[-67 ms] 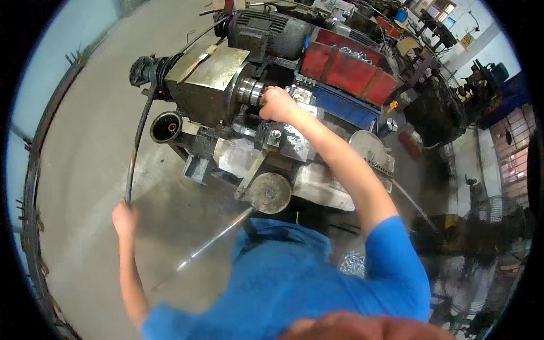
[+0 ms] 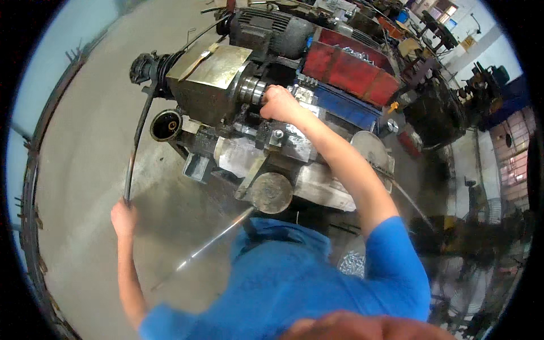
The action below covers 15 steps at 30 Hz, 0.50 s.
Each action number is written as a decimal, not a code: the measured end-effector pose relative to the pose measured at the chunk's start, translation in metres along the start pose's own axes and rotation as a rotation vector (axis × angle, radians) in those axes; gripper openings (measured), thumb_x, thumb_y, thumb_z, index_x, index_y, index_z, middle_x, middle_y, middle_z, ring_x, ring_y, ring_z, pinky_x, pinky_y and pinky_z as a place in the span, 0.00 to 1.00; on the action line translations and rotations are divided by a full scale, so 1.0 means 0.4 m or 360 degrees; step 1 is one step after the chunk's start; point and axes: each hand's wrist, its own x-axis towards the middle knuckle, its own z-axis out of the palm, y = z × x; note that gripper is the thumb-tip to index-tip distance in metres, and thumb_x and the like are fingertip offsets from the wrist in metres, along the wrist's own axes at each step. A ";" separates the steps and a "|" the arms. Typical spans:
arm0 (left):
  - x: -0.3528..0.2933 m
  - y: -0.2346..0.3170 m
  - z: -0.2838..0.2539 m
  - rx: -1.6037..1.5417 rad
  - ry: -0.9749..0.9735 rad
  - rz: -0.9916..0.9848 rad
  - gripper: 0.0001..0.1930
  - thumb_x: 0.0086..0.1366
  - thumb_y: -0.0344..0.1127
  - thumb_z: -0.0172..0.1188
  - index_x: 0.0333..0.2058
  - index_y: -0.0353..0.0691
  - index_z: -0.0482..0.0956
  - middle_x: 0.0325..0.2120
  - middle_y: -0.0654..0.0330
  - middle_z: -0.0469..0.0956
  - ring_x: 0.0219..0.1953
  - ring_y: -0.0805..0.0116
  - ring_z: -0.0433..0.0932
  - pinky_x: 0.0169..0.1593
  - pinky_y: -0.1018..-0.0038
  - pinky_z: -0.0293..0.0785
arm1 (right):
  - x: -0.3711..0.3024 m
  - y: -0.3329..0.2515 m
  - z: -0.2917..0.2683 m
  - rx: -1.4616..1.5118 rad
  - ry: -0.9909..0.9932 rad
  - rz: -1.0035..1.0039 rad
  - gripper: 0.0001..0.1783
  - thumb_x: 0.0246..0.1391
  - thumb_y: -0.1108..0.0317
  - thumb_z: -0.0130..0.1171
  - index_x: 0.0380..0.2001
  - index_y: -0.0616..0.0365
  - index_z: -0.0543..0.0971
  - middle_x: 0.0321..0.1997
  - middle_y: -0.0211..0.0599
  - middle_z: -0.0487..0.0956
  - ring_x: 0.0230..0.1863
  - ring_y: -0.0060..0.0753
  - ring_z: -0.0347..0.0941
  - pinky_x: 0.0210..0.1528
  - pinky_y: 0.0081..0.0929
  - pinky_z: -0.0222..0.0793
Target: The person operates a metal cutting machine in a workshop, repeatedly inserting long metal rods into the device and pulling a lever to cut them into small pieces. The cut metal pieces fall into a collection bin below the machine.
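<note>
My left hand [image 2: 123, 218] is closed round the lower end of a long dark lever [image 2: 136, 144]. That lever runs up to a round fitting [image 2: 148, 67] at the left end of a small lathe-like machine. At the shiny metal spindle nose [image 2: 253, 90], my right hand [image 2: 279, 104] has its fingers bent together right at the spindle's face. Whatever they pinch, if anything, is hidden behind the fingers. Just below that hand sits an oily tool post [image 2: 276, 136] with a bolt on top. Nearer to me is a round metal handwheel [image 2: 271, 193] with a shiny rod handle [image 2: 218, 239].
A brush [image 2: 199, 59] lies on the headstock's metal cover [image 2: 226, 63]. Behind the machine stand a motor [image 2: 271, 31], a red bin [image 2: 347, 72] of small metal parts and a blue tray [image 2: 343, 106]. A container of metal pieces [image 2: 352, 263] is by my right side.
</note>
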 end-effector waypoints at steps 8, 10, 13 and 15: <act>0.212 -0.247 0.001 0.0624 0.0285 0.0227 0.07 0.51 0.34 0.54 0.30 0.39 0.70 0.19 0.50 0.75 0.22 0.52 0.76 0.27 0.59 0.71 | 0.004 -0.016 -0.028 0.0135 -0.0022 0.0154 0.14 0.25 0.65 0.55 0.21 0.61 0.79 0.23 0.53 0.75 0.28 0.49 0.75 0.35 0.33 0.71; 0.266 -0.289 -0.018 0.0692 0.0361 0.0277 0.06 0.51 0.33 0.53 0.29 0.39 0.70 0.19 0.51 0.75 0.23 0.52 0.76 0.27 0.60 0.71 | 0.001 -0.013 -0.031 0.0155 -0.0013 0.0175 0.14 0.25 0.66 0.54 0.20 0.62 0.79 0.22 0.53 0.75 0.28 0.50 0.75 0.35 0.34 0.71; 0.303 -0.276 0.000 0.0711 0.0317 0.0231 0.07 0.51 0.32 0.53 0.30 0.39 0.70 0.19 0.51 0.75 0.24 0.52 0.76 0.28 0.60 0.72 | -0.009 -0.008 -0.032 0.0042 0.0035 0.0096 0.13 0.25 0.66 0.53 0.18 0.62 0.79 0.24 0.52 0.76 0.29 0.51 0.74 0.36 0.36 0.70; 0.291 -0.270 0.012 0.0687 0.0309 0.0097 0.09 0.51 0.32 0.53 0.33 0.39 0.71 0.20 0.52 0.75 0.25 0.52 0.76 0.29 0.60 0.72 | -0.038 -0.009 -0.045 -0.0034 0.0232 -0.0115 0.14 0.25 0.65 0.54 0.21 0.59 0.80 0.37 0.46 0.75 0.41 0.48 0.70 0.44 0.35 0.67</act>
